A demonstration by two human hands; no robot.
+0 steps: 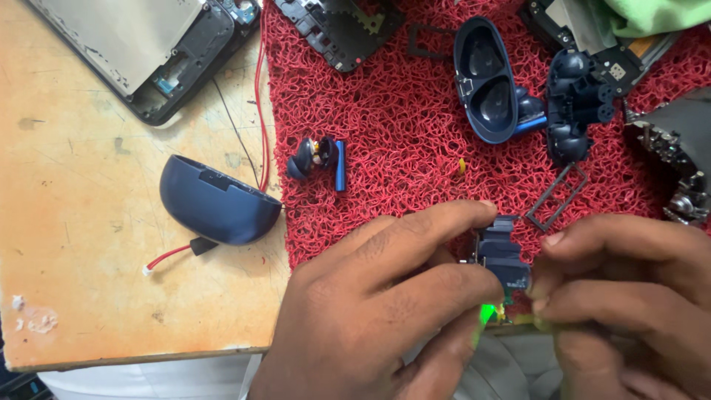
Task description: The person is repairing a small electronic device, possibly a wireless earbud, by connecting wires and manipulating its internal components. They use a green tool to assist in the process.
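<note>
Both hands are low in the frame, meeting over the near edge of the red mat (385,126), and between them sits a small dark blue plastic module (503,255) with a sliver of circuit board and a bright green light (486,313) glowing just beneath it. The left hand (378,304) has its fingers (433,222) closed on the module's left side, forefinger over the top and thumb under. The right hand (629,296) pinches in from the other side, fingertips (552,241) pressed to the module's right edge, gripping too, though what exactly sits under its lower fingers I cannot tell.

My read: this piece is light, stiff and fiddly, with moulded ribs, hard edges and a thin board hanging off it. It looks fragile at the board end, so the safer hold is on the plastic body's flanks, not the electronics.

Just beyond the fingers lies a thin dark rectangular frame (557,196). Farther up from the right hand, an open navy earbud case shell (486,78), glossy and oval with two hollows, and a knobbly dark inner carrier (574,104) beside it. Up from the left hand, a small earbud with a blue stem (320,157). Off to the left, well clear, a smooth rounded navy case half (215,201) rests on the scuffed orange counter (89,244), a red wire (261,96) trailing past it. The mat is a coarse, loopy mesh, good at stopping tiny parts from rolling
</note>
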